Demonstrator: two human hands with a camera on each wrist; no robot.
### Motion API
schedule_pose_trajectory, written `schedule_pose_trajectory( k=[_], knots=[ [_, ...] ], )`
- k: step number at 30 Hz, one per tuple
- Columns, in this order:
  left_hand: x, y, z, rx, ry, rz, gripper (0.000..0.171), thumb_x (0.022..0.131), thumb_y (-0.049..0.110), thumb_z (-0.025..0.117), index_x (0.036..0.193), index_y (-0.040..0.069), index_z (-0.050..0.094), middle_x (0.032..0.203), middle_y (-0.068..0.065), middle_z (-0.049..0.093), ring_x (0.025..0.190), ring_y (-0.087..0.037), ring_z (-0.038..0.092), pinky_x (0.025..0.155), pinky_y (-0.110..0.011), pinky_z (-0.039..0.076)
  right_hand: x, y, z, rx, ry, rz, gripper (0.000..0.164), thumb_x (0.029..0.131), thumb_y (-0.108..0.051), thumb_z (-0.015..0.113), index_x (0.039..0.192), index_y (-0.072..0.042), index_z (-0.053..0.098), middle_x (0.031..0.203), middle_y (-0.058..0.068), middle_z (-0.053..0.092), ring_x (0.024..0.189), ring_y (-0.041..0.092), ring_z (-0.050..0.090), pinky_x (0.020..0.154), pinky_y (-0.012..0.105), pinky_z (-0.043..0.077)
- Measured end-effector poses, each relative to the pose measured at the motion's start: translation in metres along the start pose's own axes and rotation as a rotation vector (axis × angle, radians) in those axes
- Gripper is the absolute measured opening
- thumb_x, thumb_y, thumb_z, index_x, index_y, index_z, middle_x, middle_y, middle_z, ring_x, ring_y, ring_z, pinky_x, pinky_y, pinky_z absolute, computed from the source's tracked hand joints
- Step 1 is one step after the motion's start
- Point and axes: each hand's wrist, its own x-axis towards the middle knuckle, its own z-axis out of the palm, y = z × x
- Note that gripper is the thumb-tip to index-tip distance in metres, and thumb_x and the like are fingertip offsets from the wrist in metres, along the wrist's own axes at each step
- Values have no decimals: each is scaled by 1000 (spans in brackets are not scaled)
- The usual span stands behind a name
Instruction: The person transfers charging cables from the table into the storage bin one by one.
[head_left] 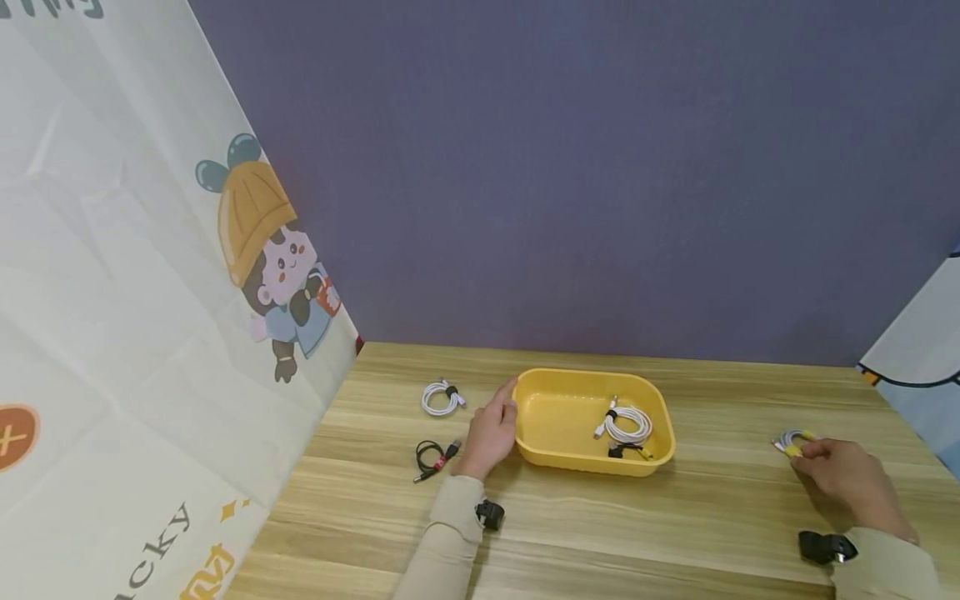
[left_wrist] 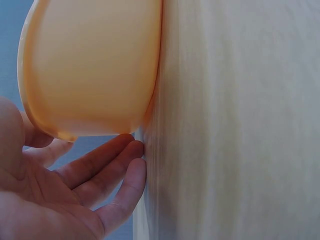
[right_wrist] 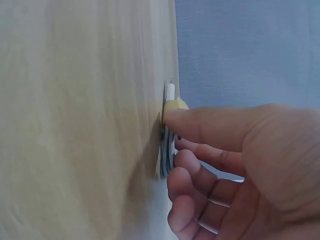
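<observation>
Right hand (head_left: 851, 479), nearest: grip closed, thumb and finger pinching a coiled grey cable (head_left: 789, 437) by its yellow band (right_wrist: 177, 103), right side of worktop (head_left: 637, 533). Left hand (head_left: 490, 433): grip relaxed, fingers against left end of yellow container (head_left: 558, 421). Black cable (head_left: 441, 464), farther left. White cable (head_left: 637, 417), coiled, inside container. Second white cable (head_left: 451, 391), behind the black. Step, as judged: picking up the grey cable; next move calls for a steady pinch while raising it. Right wrist view adds the loosely curled remaining fingers; left wrist view adds fingertips along the container's end wall, both hidden overhead.
</observation>
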Motion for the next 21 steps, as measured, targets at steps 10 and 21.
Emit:
schedule_pose_trajectory(
  k=[10,21],
  knots=[
    [1,-1,1,3,4,1,47,109,25,40,155,32,45,110,-8,73,57,-14,49,58,-30,43,1,1,0,6,26,-31,34,91,-23,69,101,10,67,105,37,65,88,48,64,70,53,49],
    [1,-1,1,16,10,-1,46,110,25,41,155,33,45,102,-8,73,71,-18,56,66,-34,45,-1,-3,-1,-22,40,-65,29,92,-20,68,101,8,68,100,33,68,83,43,65,70,52,49]
  ],
)
